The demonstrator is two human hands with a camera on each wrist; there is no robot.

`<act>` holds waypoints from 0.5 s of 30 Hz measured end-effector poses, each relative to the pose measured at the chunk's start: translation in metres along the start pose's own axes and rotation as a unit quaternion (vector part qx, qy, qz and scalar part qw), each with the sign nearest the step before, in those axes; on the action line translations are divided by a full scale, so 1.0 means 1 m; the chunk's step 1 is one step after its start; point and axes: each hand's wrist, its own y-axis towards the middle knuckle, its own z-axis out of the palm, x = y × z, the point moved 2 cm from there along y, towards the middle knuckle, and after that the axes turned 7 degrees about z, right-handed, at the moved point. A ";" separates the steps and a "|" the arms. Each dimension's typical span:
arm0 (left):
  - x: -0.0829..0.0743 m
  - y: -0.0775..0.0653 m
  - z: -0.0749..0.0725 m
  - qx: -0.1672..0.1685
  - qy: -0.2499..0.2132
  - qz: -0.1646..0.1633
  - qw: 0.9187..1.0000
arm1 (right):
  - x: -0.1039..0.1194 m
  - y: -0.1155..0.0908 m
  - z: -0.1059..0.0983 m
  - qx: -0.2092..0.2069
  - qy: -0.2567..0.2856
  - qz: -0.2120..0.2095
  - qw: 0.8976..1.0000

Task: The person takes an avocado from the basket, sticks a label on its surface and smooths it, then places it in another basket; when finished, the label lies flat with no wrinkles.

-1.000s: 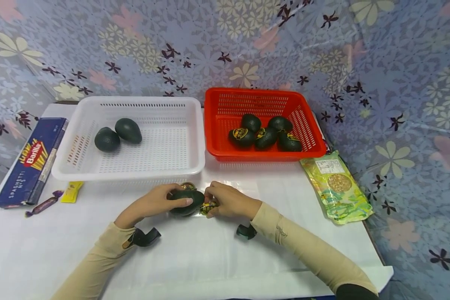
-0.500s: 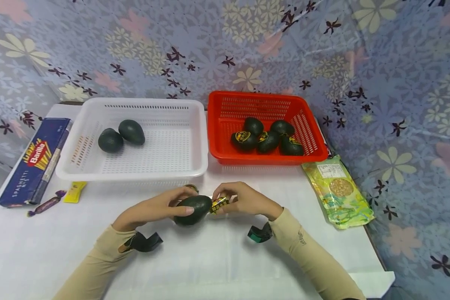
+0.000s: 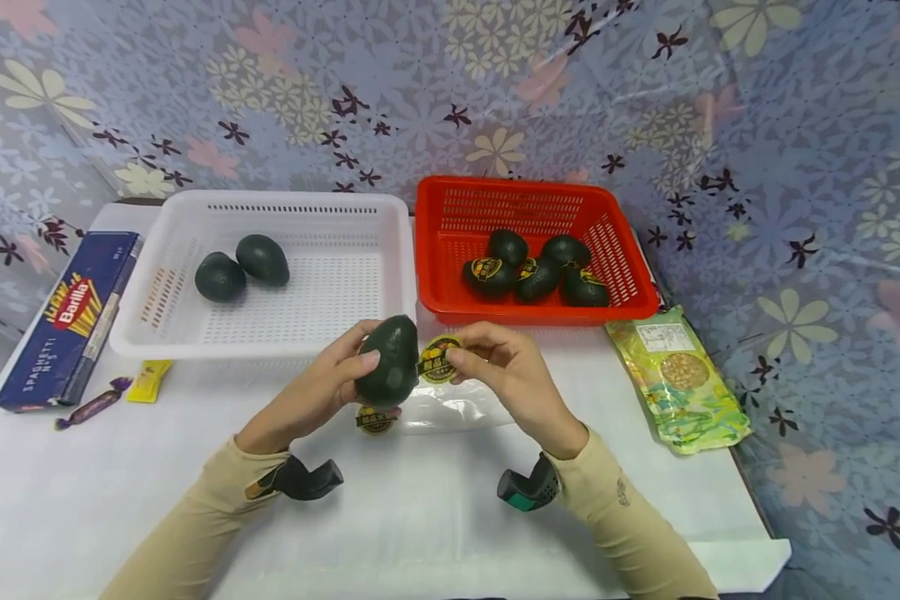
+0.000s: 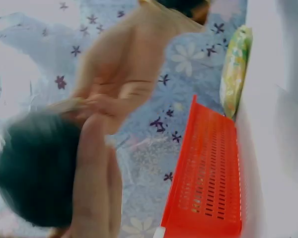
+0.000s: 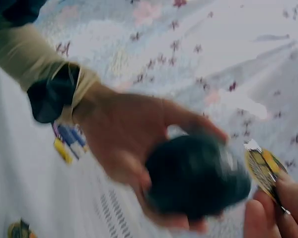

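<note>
My left hand (image 3: pixel 322 383) grips a dark green avocado (image 3: pixel 390 362), lifted above the table; the right wrist view shows fingers and thumb wrapped round the avocado (image 5: pixel 193 176). Just right of it, my right hand (image 3: pixel 513 379) pinches a round yellow-and-black sticker (image 3: pixel 438 360) between thumb and fingers. The sticker's left edge is close to the avocado in the head view; in the right wrist view a gap shows between avocado and sticker (image 5: pixel 268 168). Another such sticker (image 3: pixel 376 419) lies below the avocado, by a clear plastic sheet (image 3: pixel 457 410).
A white basket (image 3: pixel 337 308) with two plain avocados (image 3: pixel 262 259) stands back left. The red basket (image 3: pixel 525 315) to its right contains several stickered avocados (image 3: pixel 537 279). A spaghetti box (image 3: pixel 67 321), wrapped candies (image 3: pixel 93 408) and a green-yellow bag (image 3: pixel 678 379) lie at the sides.
Both hands have risen off the table. The avocado has been lifted and turned more upright, and the sticker in my right hand now faces the head camera. The sticker lying on the table is more exposed.
</note>
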 end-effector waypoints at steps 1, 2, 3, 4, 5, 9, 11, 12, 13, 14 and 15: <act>0.001 0.002 0.001 -0.011 0.001 0.008 1.000 | 0.003 0.000 0.003 -0.011 0.004 -0.007 1.000; 0.001 0.004 0.002 -0.022 0.004 0.015 1.000 | 0.006 0.000 0.006 -0.024 0.003 -0.016 1.000; 0.002 0.005 0.003 -0.033 0.012 0.023 0.999 | 0.008 0.000 0.008 -0.035 0.000 -0.024 0.999; 0.002 0.006 0.004 -0.043 0.023 0.032 0.998 | 0.010 0.001 0.011 -0.043 -0.002 -0.030 0.999; 0.002 0.007 0.005 -0.054 0.038 0.042 0.997 | 0.011 0.002 0.013 -0.049 -0.003 -0.035 0.998; 0.004 0.010 0.010 -0.101 0.113 0.067 0.986 | 0.014 0.004 0.021 -0.050 -0.004 -0.043 0.998; 0.004 0.011 0.013 -0.114 0.142 0.071 0.981 | 0.014 0.006 0.024 -0.041 -0.006 -0.045 0.998; 0.003 0.011 0.015 -0.116 0.151 0.072 0.979 | 0.014 0.007 0.025 -0.037 -0.012 -0.048 0.998; 0.003 0.012 0.017 -0.118 0.159 0.071 0.978 | 0.014 0.007 0.025 -0.036 -0.019 -0.051 0.998; 0.002 0.012 0.019 -0.119 0.166 0.071 0.976 | 0.014 0.008 0.026 -0.035 -0.026 -0.053 0.998; 0.001 0.012 0.021 -0.120 0.174 0.071 0.975 | 0.014 0.008 0.026 -0.036 -0.033 -0.056 0.997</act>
